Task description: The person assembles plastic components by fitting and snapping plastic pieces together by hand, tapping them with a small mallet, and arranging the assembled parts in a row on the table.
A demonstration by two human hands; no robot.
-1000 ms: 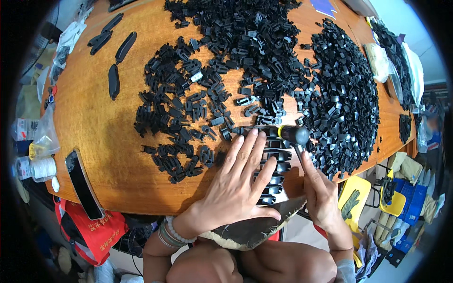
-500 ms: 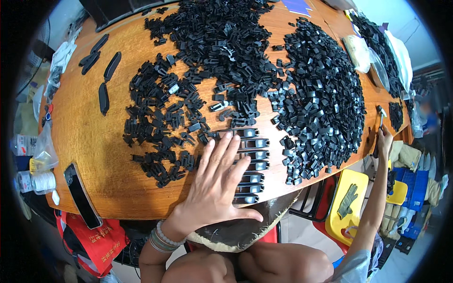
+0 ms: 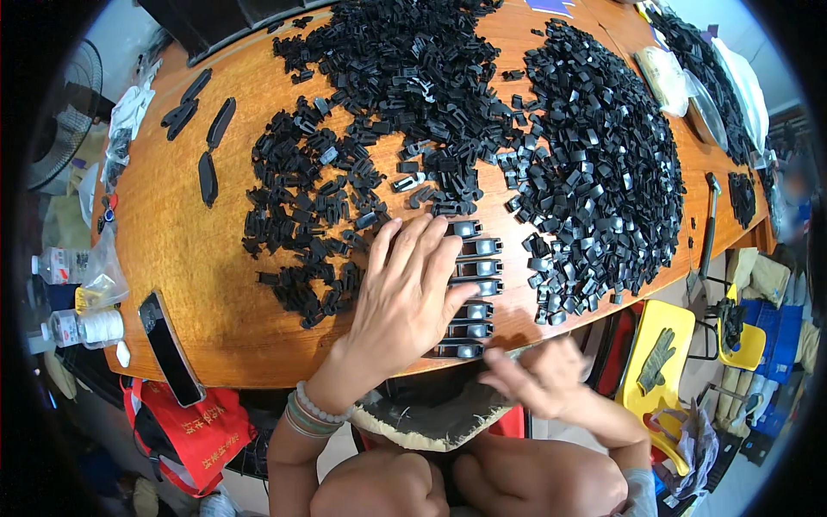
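Under my left hand [image 3: 403,289] lies a column of glossy black plastic clips [image 3: 479,268], set one behind another by the table's front edge. That hand rests over their left ends with its fingers stretched out, hiding part of the column. My right hand [image 3: 547,375] is just off the front edge, close to the nearest clip. Motion smears its fingers, and whether it holds anything does not show. On the right side of the table lies a hammer [image 3: 708,237] with a dark handle, untouched.
Heaps of small black plastic parts [image 3: 413,77] and glossy black caps [image 3: 603,164] cover the middle and right of the table. A phone [image 3: 170,349] lies at the front left, near a thread spool [image 3: 102,327]. A dark cloth [image 3: 431,405] spans below the edge. Beside it stands a yellow stool [image 3: 680,323].
My right hand has let go of the hammer at the far right and swung left to the front of the clips. My left hand has stayed on the clips, its thumb drawn in toward them.
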